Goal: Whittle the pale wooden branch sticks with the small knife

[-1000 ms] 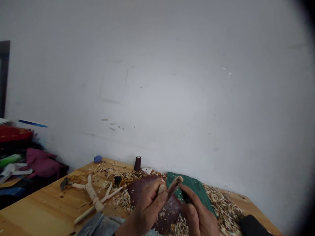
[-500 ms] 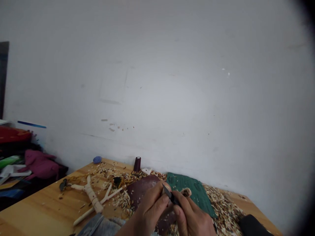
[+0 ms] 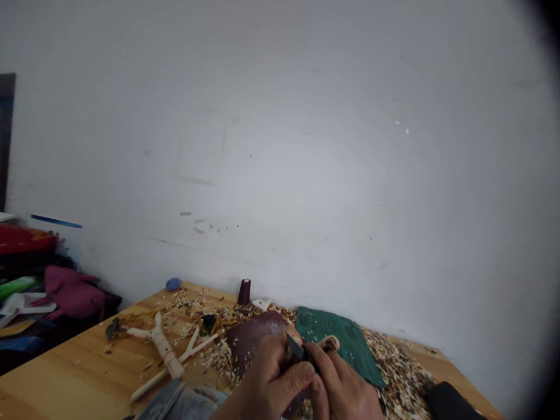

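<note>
My right hand [image 3: 347, 382] is closed around the dark handle of a carving knife [image 3: 294, 346], its blade pointing up and to the left. My left hand [image 3: 280, 373] curls around a pale piece of wood, mostly hidden by the fingers, and its thumb presses close to the back of the knife. Just beyond my right fingers, a light wooden end with a dark spot [image 3: 330, 343] shows; whether it belongs to the held piece I cannot tell. Under the hands lie a maroon sheet [image 3: 254, 335] and a green sheet [image 3: 336, 335].
Wood shavings [image 3: 400, 370] cover much of the wooden table [image 3: 56, 373]. Forked, peeled sticks [image 3: 164, 350] lie at left. Towards the wall stand a maroon thread spool [image 3: 244, 291] and a blue round object [image 3: 173, 284]. A black object [image 3: 450, 402] sits at right.
My left thumb has shifted up and right along the knife, towards my right fingers. The blade has tilted slightly and moved a little left. The table things are unchanged.
</note>
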Motion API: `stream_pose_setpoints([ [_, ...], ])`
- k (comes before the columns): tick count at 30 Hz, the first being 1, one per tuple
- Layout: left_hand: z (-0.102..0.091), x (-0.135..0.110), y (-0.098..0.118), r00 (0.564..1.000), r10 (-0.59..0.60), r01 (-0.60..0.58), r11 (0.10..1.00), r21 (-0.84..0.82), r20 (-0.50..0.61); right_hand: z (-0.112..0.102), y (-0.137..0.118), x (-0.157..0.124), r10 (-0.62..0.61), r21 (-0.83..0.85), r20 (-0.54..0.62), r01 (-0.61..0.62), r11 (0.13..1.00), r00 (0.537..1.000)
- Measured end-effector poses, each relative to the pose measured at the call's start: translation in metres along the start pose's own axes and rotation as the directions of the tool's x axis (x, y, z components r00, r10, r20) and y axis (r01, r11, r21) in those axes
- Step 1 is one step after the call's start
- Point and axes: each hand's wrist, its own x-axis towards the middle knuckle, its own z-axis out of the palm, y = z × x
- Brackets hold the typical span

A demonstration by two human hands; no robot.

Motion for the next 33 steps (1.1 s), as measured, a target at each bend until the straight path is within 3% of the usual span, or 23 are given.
stream_pose_setpoints([
  [12,-0.002,-0.004,-0.007,0.997,0.022,-0.014,0.994,0.109,-0.071,-0.001,-0.008,0.0,-0.014,-0.101,0.016,0.015,0.995,1.0],
  [18,0.006,-0.001,-0.016,0.974,0.081,-0.029,0.971,0.237,-0.213,0.007,-0.004,-0.005,0.052,-0.172,-0.009,-0.052,0.984,0.999],
  [22,0.005,0.005,-0.009,0.992,0.072,-0.053,0.983,0.176,-0.103,0.006,-0.005,-0.005,0.155,0.023,-0.033,-0.154,0.988,0.987],
  [26,0.0,0.009,0.002,0.985,0.16,-0.148,0.976,0.162,-0.068,0.001,-0.009,0.0,0.237,0.155,-0.037,-0.229,0.961,0.971],
  [29,-0.001,0.008,0.008,0.986,0.16,-0.15,0.973,0.178,-0.044,-0.001,-0.01,0.003,0.212,0.177,-0.027,-0.204,0.963,0.977],
  [33,0.002,0.004,0.009,0.993,0.114,-0.109,0.981,0.16,-0.021,-0.001,-0.009,0.004,0.099,0.085,-0.015,-0.097,0.992,0.995],
])
